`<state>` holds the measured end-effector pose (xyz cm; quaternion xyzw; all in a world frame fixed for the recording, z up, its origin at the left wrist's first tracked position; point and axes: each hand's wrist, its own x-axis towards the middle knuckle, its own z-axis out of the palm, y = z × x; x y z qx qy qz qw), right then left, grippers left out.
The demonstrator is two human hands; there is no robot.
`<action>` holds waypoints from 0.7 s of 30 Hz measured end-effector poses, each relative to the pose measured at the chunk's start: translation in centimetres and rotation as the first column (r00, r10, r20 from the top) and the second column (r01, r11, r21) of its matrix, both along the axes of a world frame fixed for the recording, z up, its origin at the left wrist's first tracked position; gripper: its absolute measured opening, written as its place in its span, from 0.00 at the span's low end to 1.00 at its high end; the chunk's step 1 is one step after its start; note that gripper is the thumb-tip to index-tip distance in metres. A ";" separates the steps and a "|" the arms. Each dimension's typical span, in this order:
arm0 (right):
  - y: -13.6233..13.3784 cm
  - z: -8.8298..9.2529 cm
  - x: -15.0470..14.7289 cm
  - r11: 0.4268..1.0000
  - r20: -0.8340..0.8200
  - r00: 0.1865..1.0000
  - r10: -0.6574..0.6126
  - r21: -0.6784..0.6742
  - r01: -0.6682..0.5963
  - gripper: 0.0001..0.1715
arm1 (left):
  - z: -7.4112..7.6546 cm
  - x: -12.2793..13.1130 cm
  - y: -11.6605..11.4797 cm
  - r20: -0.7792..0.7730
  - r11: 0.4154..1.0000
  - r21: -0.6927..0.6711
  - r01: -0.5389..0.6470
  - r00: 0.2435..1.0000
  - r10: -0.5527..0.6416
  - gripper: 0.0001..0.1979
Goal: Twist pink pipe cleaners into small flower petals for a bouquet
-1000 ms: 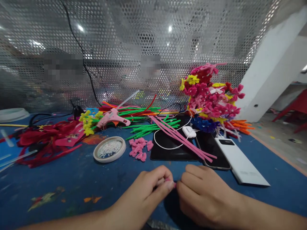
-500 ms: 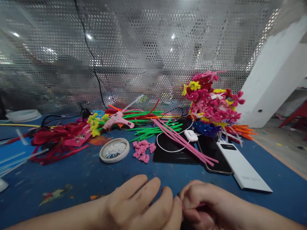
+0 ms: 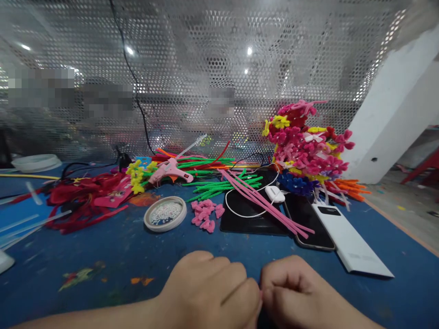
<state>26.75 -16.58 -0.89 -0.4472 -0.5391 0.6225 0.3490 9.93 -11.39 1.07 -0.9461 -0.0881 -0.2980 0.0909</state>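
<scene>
At the near edge of the view, my left hand (image 3: 212,292) is closed with its knuckles up. My right hand (image 3: 291,290) is curled beside it, fingers folded in, and the two meet at the fingertips. Whatever they pinch is hidden; only a tiny pinkish speck shows where they touch. Beyond them on the blue table lies a small heap of pink fuzzy loops (image 3: 206,214). Left of it stands a round white dish (image 3: 148,221) of small pearly beads (image 3: 168,213). Pink pipe cleaners (image 3: 264,203) lie across a black tablet (image 3: 240,219).
A pink glue gun (image 3: 171,171) rests behind the dish, near green pipe cleaners (image 3: 222,186). Red ribbons (image 3: 85,196) are heaped at left. A phone (image 3: 312,224), a white power bank (image 3: 353,242) and a fuzzy flower bunch (image 3: 308,146) are at right. A perforated metal screen (image 3: 192,68) stands behind.
My left hand's fingers have curled in from a looser, spread pose. The right hand has tightened and turned slightly, still against the left. The objects on the table stay where they were.
</scene>
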 end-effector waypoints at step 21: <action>0.8 1.0 0.7 0.855 -0.212 0.976 -0.045 -0.514 -0.072 0.09 | 0.4 -0.7 1.3 -0.076 0.921 0.385 0.057 0.997 -0.030 0.04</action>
